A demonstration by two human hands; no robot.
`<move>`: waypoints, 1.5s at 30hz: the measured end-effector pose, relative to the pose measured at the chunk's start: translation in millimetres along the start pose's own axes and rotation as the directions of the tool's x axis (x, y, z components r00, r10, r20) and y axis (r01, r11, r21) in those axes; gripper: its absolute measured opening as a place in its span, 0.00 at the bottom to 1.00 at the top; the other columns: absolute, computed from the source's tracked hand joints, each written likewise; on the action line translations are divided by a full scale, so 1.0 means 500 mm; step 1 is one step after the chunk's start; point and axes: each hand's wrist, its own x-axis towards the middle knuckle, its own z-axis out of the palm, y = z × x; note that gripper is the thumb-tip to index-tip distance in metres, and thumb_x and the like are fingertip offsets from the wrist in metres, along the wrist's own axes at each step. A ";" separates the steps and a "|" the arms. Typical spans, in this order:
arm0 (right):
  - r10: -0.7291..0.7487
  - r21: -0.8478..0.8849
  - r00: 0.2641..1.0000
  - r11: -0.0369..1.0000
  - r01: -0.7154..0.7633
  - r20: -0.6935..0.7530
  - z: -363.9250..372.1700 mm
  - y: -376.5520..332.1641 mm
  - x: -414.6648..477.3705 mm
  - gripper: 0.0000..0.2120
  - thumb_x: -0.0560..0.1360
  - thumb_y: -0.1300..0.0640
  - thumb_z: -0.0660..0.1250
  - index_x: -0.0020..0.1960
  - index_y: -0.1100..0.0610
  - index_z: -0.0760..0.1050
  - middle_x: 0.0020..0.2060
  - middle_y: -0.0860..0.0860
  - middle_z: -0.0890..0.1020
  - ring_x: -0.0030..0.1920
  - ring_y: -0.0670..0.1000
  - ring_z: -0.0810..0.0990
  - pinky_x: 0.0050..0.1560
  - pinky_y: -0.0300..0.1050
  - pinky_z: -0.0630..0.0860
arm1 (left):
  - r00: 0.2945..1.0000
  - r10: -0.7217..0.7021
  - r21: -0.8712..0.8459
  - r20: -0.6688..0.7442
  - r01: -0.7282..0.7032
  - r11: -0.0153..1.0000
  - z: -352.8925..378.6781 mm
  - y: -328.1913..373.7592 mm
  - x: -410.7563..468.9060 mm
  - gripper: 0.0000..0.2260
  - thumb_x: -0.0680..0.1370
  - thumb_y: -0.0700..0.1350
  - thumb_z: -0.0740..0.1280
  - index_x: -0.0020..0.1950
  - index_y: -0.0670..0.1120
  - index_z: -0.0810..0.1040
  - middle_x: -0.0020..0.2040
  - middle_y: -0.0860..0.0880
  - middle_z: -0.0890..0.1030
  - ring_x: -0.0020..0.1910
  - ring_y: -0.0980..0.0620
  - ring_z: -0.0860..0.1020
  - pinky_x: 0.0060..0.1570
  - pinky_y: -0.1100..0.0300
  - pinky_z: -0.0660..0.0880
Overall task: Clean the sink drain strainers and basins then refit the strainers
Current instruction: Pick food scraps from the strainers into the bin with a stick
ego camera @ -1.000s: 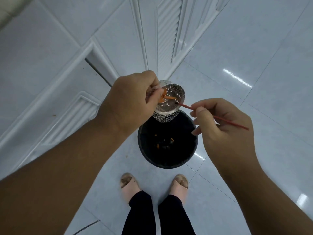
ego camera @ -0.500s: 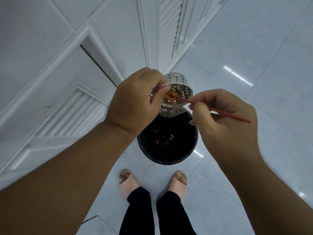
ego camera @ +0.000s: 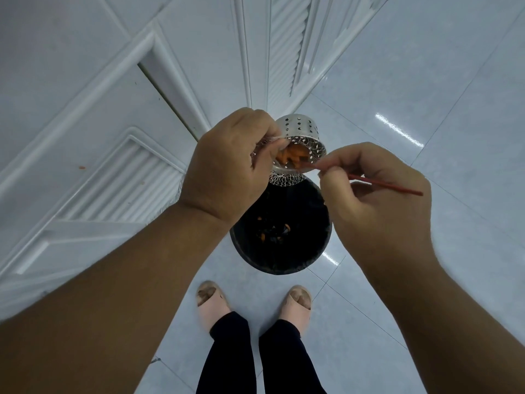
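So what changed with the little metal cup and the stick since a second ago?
The left hand tipped the strainer further, so its holed side now faces up and orange scraps show inside. The right hand kept the red stick poking into its mouth. Both grips, the mesh liner and the black bin below stayed as they were.

The strainer (ego camera: 301,132) was silver with punched holes, its scraps (ego camera: 292,157) orange; the stick (ego camera: 383,185) red, the bin (ego camera: 284,237) black.
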 end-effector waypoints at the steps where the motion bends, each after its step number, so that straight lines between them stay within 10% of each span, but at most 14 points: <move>1: -0.001 0.000 1.000 1.000 0.001 -0.006 0.003 -0.001 0.001 0.08 0.75 0.59 0.67 0.47 0.51 0.84 0.40 0.41 0.84 0.39 0.45 0.82 0.40 0.40 0.78 | 1.000 -0.001 -0.004 0.001 0.001 1.000 -0.001 0.000 -0.001 0.07 0.79 0.41 0.71 0.45 0.38 0.80 0.40 0.44 0.80 0.39 0.48 0.77 0.41 0.58 0.75; 24: -0.032 -0.017 0.999 0.999 0.031 -0.035 0.013 0.004 0.008 0.08 0.75 0.60 0.65 0.45 0.50 0.82 0.39 0.42 0.83 0.42 0.49 0.83 0.42 0.50 0.82 | 0.999 -0.031 -0.032 -0.007 0.031 0.999 0.009 -0.015 -0.002 0.07 0.79 0.42 0.70 0.45 0.39 0.80 0.40 0.45 0.80 0.39 0.49 0.77 0.41 0.60 0.76; 34: -0.037 -0.036 0.999 0.999 0.037 -0.020 0.021 0.010 0.010 0.08 0.73 0.60 0.65 0.42 0.50 0.81 0.32 0.41 0.78 0.33 0.46 0.78 0.35 0.32 0.70 | 1.000 -0.031 -0.015 -0.002 0.031 0.999 0.009 -0.021 0.003 0.08 0.79 0.42 0.70 0.45 0.38 0.80 0.41 0.45 0.80 0.40 0.51 0.77 0.42 0.65 0.74; 45: -0.015 -0.026 1.000 1.000 0.015 0.011 0.030 0.013 0.019 0.08 0.72 0.60 0.63 0.39 0.51 0.79 0.31 0.42 0.78 0.33 0.46 0.78 0.32 0.36 0.71 | 0.999 -0.035 -0.019 -0.008 0.035 0.999 0.012 -0.025 0.006 0.08 0.79 0.42 0.70 0.45 0.38 0.80 0.41 0.44 0.81 0.41 0.50 0.77 0.42 0.63 0.75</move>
